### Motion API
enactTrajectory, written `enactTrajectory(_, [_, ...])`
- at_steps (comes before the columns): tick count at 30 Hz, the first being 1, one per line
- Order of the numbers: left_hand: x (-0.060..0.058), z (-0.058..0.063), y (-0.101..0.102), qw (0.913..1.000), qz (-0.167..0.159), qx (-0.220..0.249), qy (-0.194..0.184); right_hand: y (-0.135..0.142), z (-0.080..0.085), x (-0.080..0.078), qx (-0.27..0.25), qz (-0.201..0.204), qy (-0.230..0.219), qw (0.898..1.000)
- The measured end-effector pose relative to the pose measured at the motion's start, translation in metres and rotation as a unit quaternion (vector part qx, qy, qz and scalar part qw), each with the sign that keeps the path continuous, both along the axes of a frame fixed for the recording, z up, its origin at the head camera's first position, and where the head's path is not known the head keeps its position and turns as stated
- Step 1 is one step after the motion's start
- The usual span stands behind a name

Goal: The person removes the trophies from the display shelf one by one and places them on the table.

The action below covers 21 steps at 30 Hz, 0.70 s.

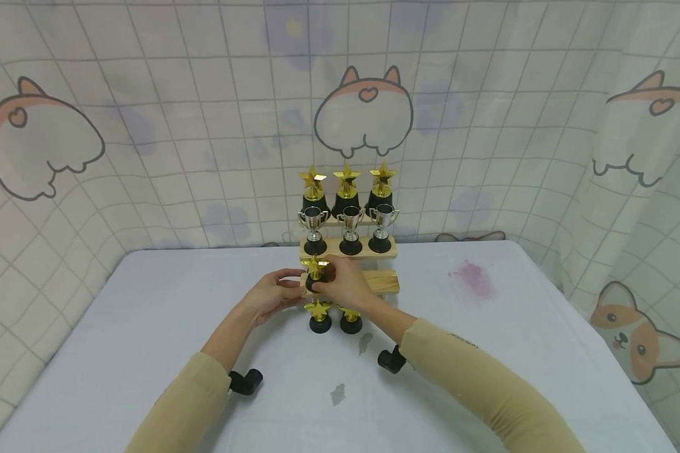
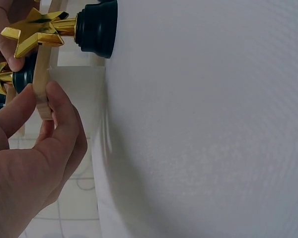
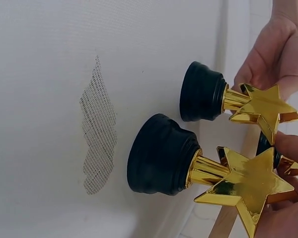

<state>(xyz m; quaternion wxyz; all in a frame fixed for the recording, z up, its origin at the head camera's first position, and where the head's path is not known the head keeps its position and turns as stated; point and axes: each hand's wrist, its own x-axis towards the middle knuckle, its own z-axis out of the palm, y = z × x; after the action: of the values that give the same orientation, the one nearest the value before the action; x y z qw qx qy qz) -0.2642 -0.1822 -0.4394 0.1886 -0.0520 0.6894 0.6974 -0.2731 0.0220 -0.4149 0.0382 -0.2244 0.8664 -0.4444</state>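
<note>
My left hand (image 1: 271,294) pinches the left end of the lowest wooden shelf board (image 1: 384,281), thumb on top and fingers beneath in the left wrist view. With my right hand (image 1: 347,283) I hold a gold star trophy (image 1: 315,269) by its black base, at the left part of that board. In front of the rack stand two more star trophies, the left one (image 1: 320,323) and the right one (image 1: 351,323), upright on the white table. The right wrist view shows their gold stars (image 3: 253,191) close up, partly covering my right hand.
On the board above stand three silver cup trophies (image 1: 351,229). Behind them, on the top level, are three larger gold star trophies (image 1: 347,189). The white-covered table (image 1: 175,314) has a pink stain (image 1: 475,278) to the right. A patterned curtain (image 1: 232,126) hangs behind.
</note>
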Motion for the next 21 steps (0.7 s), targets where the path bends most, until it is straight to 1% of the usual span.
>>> enactTrajectory(5, [0.000, 0.000, 0.001, 1.0000, 0.003, -0.003, -0.002, 0.002, -0.001, -0.001, 0.006, -0.003, 0.006, 1.000])
enactTrajectory(9, [0.000, -0.001, 0.001, 1.0000, 0.004, -0.004, -0.005, 0.004, -0.002, -0.001, 0.010, -0.007, 0.000, 1.000])
enactTrajectory(16, [0.000, 0.001, 0.000, 1.0000, -0.002, 0.005, -0.003, 0.011, 0.002, 0.003, -0.012, 0.004, -0.010, 1.000])
enactTrajectory(21, [-0.001, 0.000, 0.000, 1.0000, -0.003, 0.008, -0.004, 0.015, 0.005, 0.004, -0.019, -0.005, -0.018, 1.000])
